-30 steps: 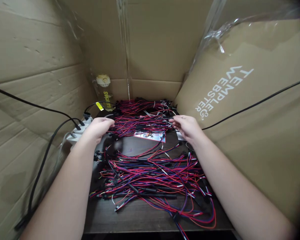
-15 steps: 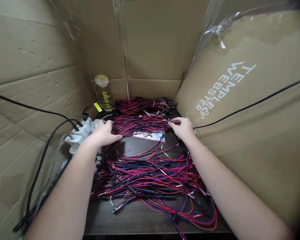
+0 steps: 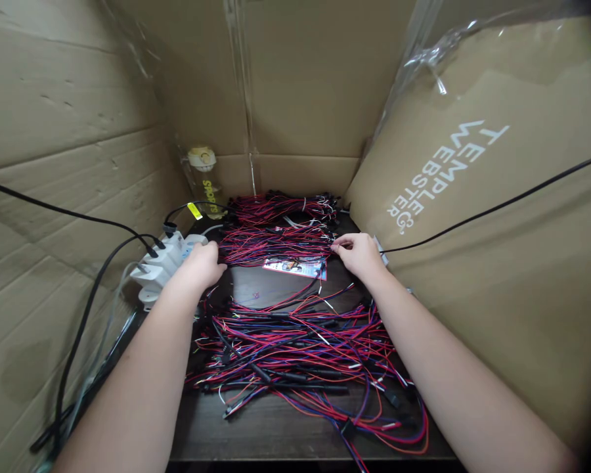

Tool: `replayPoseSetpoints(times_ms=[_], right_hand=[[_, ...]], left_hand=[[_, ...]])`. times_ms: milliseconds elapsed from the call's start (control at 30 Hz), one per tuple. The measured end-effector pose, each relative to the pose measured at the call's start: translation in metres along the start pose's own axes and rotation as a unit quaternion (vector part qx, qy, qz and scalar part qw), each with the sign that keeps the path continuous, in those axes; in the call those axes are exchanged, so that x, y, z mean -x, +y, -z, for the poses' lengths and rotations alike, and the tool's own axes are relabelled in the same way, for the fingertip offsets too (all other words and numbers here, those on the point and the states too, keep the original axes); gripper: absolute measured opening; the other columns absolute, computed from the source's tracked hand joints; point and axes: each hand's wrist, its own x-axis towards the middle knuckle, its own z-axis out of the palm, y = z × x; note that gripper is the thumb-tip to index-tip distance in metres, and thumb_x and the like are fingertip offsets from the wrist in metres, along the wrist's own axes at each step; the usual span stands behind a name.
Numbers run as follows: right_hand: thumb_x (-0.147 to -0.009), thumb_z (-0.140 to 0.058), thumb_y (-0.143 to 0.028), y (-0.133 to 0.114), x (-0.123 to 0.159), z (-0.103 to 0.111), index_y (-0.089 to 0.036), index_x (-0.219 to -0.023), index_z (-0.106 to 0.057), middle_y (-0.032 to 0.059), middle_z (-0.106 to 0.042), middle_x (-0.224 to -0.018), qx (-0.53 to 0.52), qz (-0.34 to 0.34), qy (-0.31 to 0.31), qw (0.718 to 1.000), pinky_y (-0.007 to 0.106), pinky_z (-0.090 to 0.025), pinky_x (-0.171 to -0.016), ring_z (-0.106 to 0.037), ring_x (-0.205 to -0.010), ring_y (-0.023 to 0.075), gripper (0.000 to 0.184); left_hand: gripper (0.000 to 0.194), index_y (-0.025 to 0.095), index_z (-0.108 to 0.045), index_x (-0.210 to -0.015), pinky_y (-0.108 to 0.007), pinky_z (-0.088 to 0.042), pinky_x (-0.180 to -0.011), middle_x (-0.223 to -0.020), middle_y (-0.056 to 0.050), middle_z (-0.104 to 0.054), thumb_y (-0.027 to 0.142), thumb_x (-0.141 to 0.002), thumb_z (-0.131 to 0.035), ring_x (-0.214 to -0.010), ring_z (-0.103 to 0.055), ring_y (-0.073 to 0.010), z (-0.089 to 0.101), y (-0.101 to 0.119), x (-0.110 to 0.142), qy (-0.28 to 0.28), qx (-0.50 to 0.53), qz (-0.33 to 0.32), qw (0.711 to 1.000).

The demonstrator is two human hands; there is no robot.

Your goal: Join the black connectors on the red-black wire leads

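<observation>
Red, black and purple wires lie in a middle bundle [image 3: 276,244] across the dark table. At its left end is my left hand [image 3: 204,264], fingers curled in around the wire ends and partly hidden behind the hand. My right hand [image 3: 358,255] pinches wire tips at the bundle's right end between thumb and fingers. Behind it lies another wire bundle [image 3: 283,207]. Closer to me spreads a looser heap of wires [image 3: 295,348] with black sleeves and white tips.
A white power strip [image 3: 162,259] with plugs and black cables stands at the left. A bottle with a yellow lid [image 3: 201,159] is in the back left corner. A printed card [image 3: 300,267] lies before the middle bundle. Cardboard walls [image 3: 300,79] enclose the table [image 3: 261,289].
My left hand has drawn in its thumb, which was stretched over the bundle's front edge, and has curled more. My right hand stays at the bundle's right end, almost still.
</observation>
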Motion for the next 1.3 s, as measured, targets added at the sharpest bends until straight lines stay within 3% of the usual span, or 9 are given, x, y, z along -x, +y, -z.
replayPoseSetpoints(times_ms=[200, 367, 500, 700, 833, 933, 1100, 1200, 1300], right_hand=[[-0.079, -0.081, -0.027, -0.022, 0.019, 0.035, -0.015, -0.118, -0.077, 0.0125, -0.078, -0.107, -0.002, 0.032, -0.058, 0.998, 0.040, -0.057, -0.088, -0.073, -0.094, 0.0263, 0.041], [-0.089, -0.070, -0.031, -0.064, 0.065, 0.067, -0.020, -0.115, -0.077, 0.0074, -0.079, -0.107, -0.048, 0.144, -0.187, 0.971, 0.035, -0.057, -0.083, -0.074, -0.092, 0.0228, 0.028], [-0.090, -0.069, -0.039, -0.082, 0.091, 0.059, -0.020, -0.111, -0.078, 0.0070, -0.079, -0.099, -0.012, 0.192, -0.320, 0.928, 0.031, -0.053, -0.074, -0.072, -0.085, 0.0212, 0.030], [-0.089, -0.070, -0.034, -0.075, 0.093, 0.026, -0.019, -0.096, -0.080, 0.0039, -0.076, -0.087, -0.007, 0.215, -0.353, 0.911, 0.027, -0.045, -0.068, -0.066, -0.075, 0.0156, 0.019], [-0.088, -0.068, -0.029, -0.073, 0.089, 0.026, -0.015, -0.083, -0.077, 0.0031, -0.071, -0.075, -0.039, 0.212, -0.370, 0.903, 0.024, -0.041, -0.060, -0.059, -0.066, 0.0122, 0.018], [-0.090, -0.065, -0.030, -0.067, 0.081, 0.036, -0.015, -0.087, -0.077, 0.0028, -0.072, -0.078, -0.074, 0.215, -0.368, 0.902, 0.024, -0.042, -0.062, -0.059, -0.068, 0.0121, 0.020], [-0.093, -0.060, -0.034, -0.044, 0.065, 0.040, -0.017, -0.102, -0.077, 0.0021, -0.069, -0.073, -0.057, 0.183, -0.235, 0.953, 0.026, -0.041, -0.059, -0.056, -0.063, 0.0137, 0.025], [-0.090, -0.061, -0.024, -0.037, 0.063, 0.030, -0.020, -0.111, -0.077, 0.0063, -0.075, -0.095, 0.015, 0.201, -0.258, 0.945, 0.030, -0.049, -0.078, -0.065, -0.083, 0.0192, 0.027], [-0.089, -0.061, -0.019, -0.034, 0.064, 0.021, -0.023, -0.113, -0.078, 0.0109, -0.072, -0.110, 0.103, 0.225, -0.284, 0.926, 0.040, -0.046, -0.097, -0.062, -0.105, 0.0277, 0.030]], left_hand=[[0.065, 0.018, -0.055, -0.135, -0.037, -0.052, -0.102, -0.124, -0.017, -0.060, 0.044, -0.078, -0.071, -0.125, -0.060, -0.0335, 0.010, 0.010, 0.009, 0.004, 0.018, -0.048, 0.999], [0.060, 0.017, -0.057, -0.137, -0.034, -0.050, -0.105, -0.132, -0.017, -0.058, 0.039, -0.083, -0.067, -0.126, -0.059, -0.0302, 0.016, 0.017, 0.012, 0.031, 0.046, -0.113, 0.992], [0.044, 0.017, -0.065, -0.130, -0.033, -0.049, -0.106, -0.126, -0.013, -0.062, 0.032, -0.089, -0.059, -0.120, -0.061, -0.0262, 0.020, 0.021, 0.014, 0.062, 0.084, -0.150, 0.983], [0.033, 0.016, -0.074, -0.116, -0.032, -0.051, -0.102, -0.116, -0.011, -0.068, 0.023, -0.089, -0.055, -0.109, -0.066, -0.0248, 0.035, 0.026, 0.023, 0.106, 0.109, -0.116, 0.981], [0.035, 0.015, -0.075, -0.114, -0.032, -0.052, -0.102, -0.114, -0.011, -0.071, 0.019, -0.086, -0.054, -0.110, -0.067, -0.0258, 0.039, 0.026, 0.024, 0.110, 0.089, -0.099, 0.985], [0.034, 0.018, -0.076, -0.110, -0.034, -0.053, -0.097, -0.111, -0.010, -0.074, 0.021, -0.084, -0.055, -0.106, -0.068, -0.0265, 0.034, 0.028, 0.021, 0.091, 0.091, -0.121, 0.984], [0.037, 0.021, -0.074, -0.103, -0.032, -0.054, -0.082, -0.105, -0.007, -0.076, 0.013, -0.073, -0.055, -0.095, -0.070, -0.0253, 0.036, 0.030, 0.025, 0.011, 0.107, -0.119, 0.987], [0.035, 0.023, -0.072, -0.087, -0.030, -0.049, -0.063, -0.078, -0.003, -0.073, 0.006, -0.061, -0.055, -0.073, -0.068, -0.0228, 0.046, 0.022, 0.033, -0.111, 0.089, -0.069, 0.987], [0.028, 0.022, -0.069, -0.074, -0.032, -0.047, -0.061, -0.065, -0.002, -0.066, 0.005, -0.056, -0.057, -0.066, -0.066, -0.0245, 0.053, 0.012, 0.039, -0.134, 0.077, -0.006, 0.988]])
